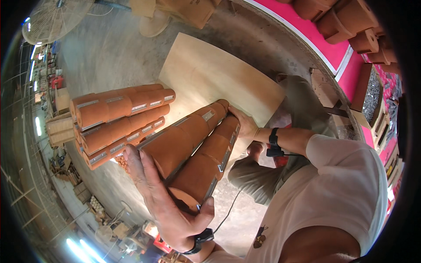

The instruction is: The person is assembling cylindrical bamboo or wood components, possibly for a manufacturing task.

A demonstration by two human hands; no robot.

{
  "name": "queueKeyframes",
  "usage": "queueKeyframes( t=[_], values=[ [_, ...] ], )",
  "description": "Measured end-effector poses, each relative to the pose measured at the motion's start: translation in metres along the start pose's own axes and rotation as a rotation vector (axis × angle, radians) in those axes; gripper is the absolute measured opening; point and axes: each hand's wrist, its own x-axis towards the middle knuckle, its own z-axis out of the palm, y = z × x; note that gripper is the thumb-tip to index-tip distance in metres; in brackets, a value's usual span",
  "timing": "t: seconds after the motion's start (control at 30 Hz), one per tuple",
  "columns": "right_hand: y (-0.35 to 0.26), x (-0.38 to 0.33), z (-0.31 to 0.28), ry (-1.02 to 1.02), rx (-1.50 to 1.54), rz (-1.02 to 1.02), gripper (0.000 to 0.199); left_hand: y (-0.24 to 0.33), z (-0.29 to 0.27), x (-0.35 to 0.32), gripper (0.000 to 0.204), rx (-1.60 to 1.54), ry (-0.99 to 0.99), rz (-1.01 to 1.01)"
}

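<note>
Two long rows of brown round blocks [210, 160] are side by side between the person's hands, their far end in front of the pale board [219, 70] and their near end closer to the person than that board. I can't tell if they touch it. The left hand [169, 204] is about half open: its fingers lie along the left side and its thumb bends round the near end. The right hand [243, 125] curls round the far end, with some fingers hidden. Holding both ends probably squeezes the short blocks together so none slip out. Left of the board, a stack of more brown rows [125, 125] lies with all its rows pointing one way, maybe so the round sides sit snugly and don't roll.
</note>
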Motion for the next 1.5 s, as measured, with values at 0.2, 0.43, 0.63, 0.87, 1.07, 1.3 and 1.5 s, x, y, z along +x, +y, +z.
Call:
queueKeyframes(
  t=[0.2, 0.43, 0.63, 0.87, 1.07, 1.3, 1.5],
  values=[
    [-0.002, 0.031, 0.009, 0.023, -0.013, -0.047, 0.100, -0.028, -0.006, 0.019, 0.113, 0.029, -0.012, 0.015],
    [-0.004, 0.078, 0.018, 0.023, -0.056, -0.074, 0.101, -0.059, -0.012, 0.055, 0.113, 0.029, 0.031, 0.043],
    [-0.015, 0.125, 0.029, -0.021, -0.050, -0.063, 0.100, -0.088, -0.024, 0.084, 0.116, 0.073, 0.057, 0.030],
    [-0.021, 0.174, 0.050, 0.014, 0.004, -0.074, 0.101, -0.118, -0.027, 0.118, 0.108, 0.032, 0.153, 0.029],
    [-0.011, 0.209, 0.058, 0.050, 0.094, -0.128, 0.101, -0.131, -0.039, 0.151, 0.093, 0.122, 0.083, 0.166],
    [-0.006, 0.236, 0.072, -0.128, 0.465, -0.113, 0.096, -0.132, -0.039, 0.159, 0.079, 0.106, 0.204, -0.003],
    [0.012, 0.262, 0.081, -0.205, 0.539, -0.137, 0.083, -0.122, -0.059, 0.172, 0.070, 0.105, 0.023, -0.108]
  ],
)
